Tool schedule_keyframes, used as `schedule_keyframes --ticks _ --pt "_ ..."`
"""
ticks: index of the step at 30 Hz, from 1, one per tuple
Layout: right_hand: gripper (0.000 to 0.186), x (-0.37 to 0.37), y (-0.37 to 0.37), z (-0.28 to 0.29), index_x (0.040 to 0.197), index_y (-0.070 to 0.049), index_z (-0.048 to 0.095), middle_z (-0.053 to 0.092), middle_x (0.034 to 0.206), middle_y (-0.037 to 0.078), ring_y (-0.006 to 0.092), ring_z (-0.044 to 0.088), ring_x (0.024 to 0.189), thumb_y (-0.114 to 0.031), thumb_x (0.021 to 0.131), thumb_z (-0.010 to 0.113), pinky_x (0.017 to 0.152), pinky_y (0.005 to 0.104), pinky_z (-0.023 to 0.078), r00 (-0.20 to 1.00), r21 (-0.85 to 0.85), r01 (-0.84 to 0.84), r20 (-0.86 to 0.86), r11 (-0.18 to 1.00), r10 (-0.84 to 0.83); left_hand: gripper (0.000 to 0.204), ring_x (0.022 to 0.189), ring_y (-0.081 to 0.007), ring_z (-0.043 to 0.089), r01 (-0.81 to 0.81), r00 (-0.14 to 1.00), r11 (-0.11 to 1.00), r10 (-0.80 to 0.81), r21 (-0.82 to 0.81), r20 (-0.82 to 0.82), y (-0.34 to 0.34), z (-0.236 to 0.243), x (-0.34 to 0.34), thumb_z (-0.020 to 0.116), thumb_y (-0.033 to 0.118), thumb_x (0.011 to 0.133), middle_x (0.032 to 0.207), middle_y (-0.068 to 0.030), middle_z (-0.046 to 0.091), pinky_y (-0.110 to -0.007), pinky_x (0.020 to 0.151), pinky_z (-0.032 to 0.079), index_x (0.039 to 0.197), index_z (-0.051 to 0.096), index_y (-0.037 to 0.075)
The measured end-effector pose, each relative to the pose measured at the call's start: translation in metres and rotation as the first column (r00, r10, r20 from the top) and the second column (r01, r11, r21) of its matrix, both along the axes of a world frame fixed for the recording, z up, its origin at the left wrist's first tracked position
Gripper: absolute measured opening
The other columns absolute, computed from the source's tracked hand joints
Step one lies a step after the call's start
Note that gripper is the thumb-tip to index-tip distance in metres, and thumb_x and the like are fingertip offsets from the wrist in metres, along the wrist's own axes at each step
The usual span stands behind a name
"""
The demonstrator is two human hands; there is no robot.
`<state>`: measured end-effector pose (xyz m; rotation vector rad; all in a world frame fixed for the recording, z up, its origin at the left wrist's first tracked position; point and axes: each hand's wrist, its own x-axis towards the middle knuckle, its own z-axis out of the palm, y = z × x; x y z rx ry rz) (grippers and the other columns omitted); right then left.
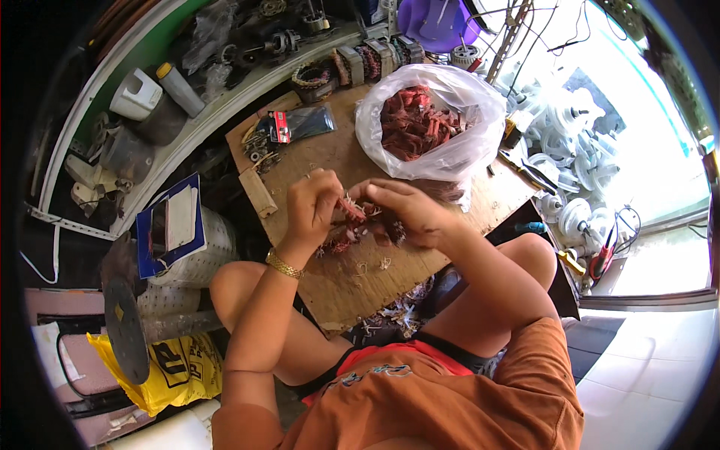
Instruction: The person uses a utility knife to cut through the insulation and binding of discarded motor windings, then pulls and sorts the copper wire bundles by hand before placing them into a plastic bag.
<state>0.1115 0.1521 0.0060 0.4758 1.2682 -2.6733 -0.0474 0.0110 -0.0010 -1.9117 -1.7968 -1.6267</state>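
Both hands' grip, left hand (pixel 311 204), right hand (pixel 409 210), pinching copper coil (pixel 360 221), apparently, clear bag (pixel 431 120) holding reddish windings (pixel 412 124)

Tangled reddish copper wire bundle (pixel 358 219), white paper strips among it, low over wooden board

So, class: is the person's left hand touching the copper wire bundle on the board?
Touching. The head view shows the left hand pinching the top of the wire bundle, its fingertips overlapping the strands, with the right hand gripping the other side.
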Motion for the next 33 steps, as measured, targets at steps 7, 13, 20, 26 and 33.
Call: schedule_keyframes --ticks 7,13,20,26,33 --pt "0.030 -0.001 0.008 0.006 0.122 -0.001 0.059 0.064 0.106 0.005 0.0115 0.063 0.088 0.008 0.093 0.058 0.072 0.0277 0.055 0.905 0.785 0.394 -0.421 0.479 -0.055 0.034 0.077 -0.0210 0.059 -0.133 0.936 0.974 0.184 -0.183 0.301 0.006 -0.006 0.010 0.053 0.034 0.105 0.087 -0.0103 0.062 -0.032 0.071 0.047 0.099 0.059 0.001" --pt "0.030 -0.005 0.000 0.003 0.122 0.000 0.059 0.066 0.101 0.010 0.0162 0.066 0.085 0.007 0.093 0.057 0.074 0.0305 0.054 0.849 0.784 0.518 -0.519 0.342 -0.095 0.038 0.086 -0.0179 0.057 -0.054 0.899 0.928 0.206 -0.370 0.387 0.003 -0.002 0.016 0.059 0.035 0.102 0.098 -0.0134 0.058 -0.033 0.077 0.047 0.102 0.051 -0.001" --pt "0.029 -0.009 -0.002 0.008 0.120 0.000 0.059 0.068 0.101 0.020 0.0317 0.070 0.094 0.004 0.091 0.058 0.080 0.0382 0.053 0.812 0.829 0.530 -0.557 0.176 0.174 0.021 0.086 -0.0256 0.045 -0.074 0.920 0.951 0.181 -0.300 0.348 0.003 0.000 0.016 0.055 0.018 0.091 0.093 -0.0116 0.044 -0.039 0.082 0.040 0.094 0.044 0.001" --pt "0.042 -0.010 -0.004 0.002 0.130 0.001 0.050 0.068 0.107 0.018 0.0283 0.069 0.101 0.005 0.090 0.061 0.084 0.0364 0.053 0.901 0.872 0.378 -0.423 0.312 0.092 0.029 0.091 -0.0298 0.039 -0.100 0.992 0.964 0.116 -0.248 0.054 0.002 0.005 0.018 0.059 0.025 0.085 0.094 -0.0129 0.041 -0.043 0.083 0.034 0.093 0.044 0.001" --pt "0.054 -0.006 0.023 -0.013 0.130 0.004 0.046 0.065 0.115 0.015 0.0165 0.059 0.106 -0.005 0.084 0.073 0.089 0.0315 0.050 0.944 0.722 0.083 -0.278 0.687 0.179 0.042 0.089 -0.0242 0.034 0.180 0.984 0.910 -0.164 -0.373 0.075 0.004 0.001 0.031 0.049 0.041 0.082 0.093 -0.0092 0.036 -0.033 0.085 0.033 0.098 0.042 0.003"
